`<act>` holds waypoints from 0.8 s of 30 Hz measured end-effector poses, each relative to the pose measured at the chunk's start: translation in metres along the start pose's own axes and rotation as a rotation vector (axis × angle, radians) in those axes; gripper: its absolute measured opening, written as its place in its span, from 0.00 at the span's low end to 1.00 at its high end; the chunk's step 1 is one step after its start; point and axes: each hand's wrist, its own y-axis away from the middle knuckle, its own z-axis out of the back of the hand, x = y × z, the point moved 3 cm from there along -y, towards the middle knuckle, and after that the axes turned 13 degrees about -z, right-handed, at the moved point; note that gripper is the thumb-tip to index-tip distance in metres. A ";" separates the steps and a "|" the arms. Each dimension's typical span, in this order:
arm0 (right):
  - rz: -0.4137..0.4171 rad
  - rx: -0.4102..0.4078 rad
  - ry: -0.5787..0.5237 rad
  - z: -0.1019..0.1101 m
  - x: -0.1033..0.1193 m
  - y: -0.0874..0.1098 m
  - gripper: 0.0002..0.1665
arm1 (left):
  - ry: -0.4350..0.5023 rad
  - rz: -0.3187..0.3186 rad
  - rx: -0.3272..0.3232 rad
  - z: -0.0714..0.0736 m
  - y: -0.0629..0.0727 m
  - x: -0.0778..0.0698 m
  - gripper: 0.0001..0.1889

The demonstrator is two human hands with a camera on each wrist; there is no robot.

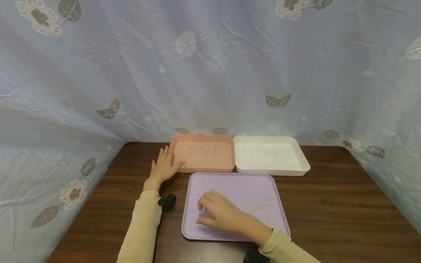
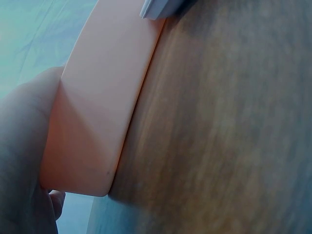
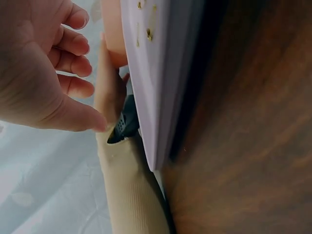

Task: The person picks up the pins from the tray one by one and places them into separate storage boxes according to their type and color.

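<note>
My left hand [image 1: 163, 166] rests against the left side of a pink tray [image 1: 227, 169], fingers spread and thumb reaching over the near rim. In the left wrist view that thumb [image 2: 24, 122] lies along the tray wall. Several silver safety pins [image 1: 206, 153] lie inside the pink tray. Over a lilac tray [image 1: 236, 178] hovers my right hand [image 1: 223, 213], its fingers loosely bent and apart from the thumb, holding nothing. Scattered in the lilac tray are several gold-coloured safety pins [image 1: 248, 200]. One silver safety pin [image 1: 198, 230] lies at its near left, below the right hand.
A white tray [image 1: 269, 155] stands to the right of the pink one, behind the lilac tray. All three sit on a dark wooden table [image 1: 342, 204]. A patterned curtain [image 1: 230, 73] hangs around the back and sides. Black wrist cameras [image 1: 167, 201] are strapped on.
</note>
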 end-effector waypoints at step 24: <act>0.106 0.106 0.147 -0.020 0.009 0.009 0.14 | -0.017 -0.005 0.004 -0.002 -0.002 0.003 0.51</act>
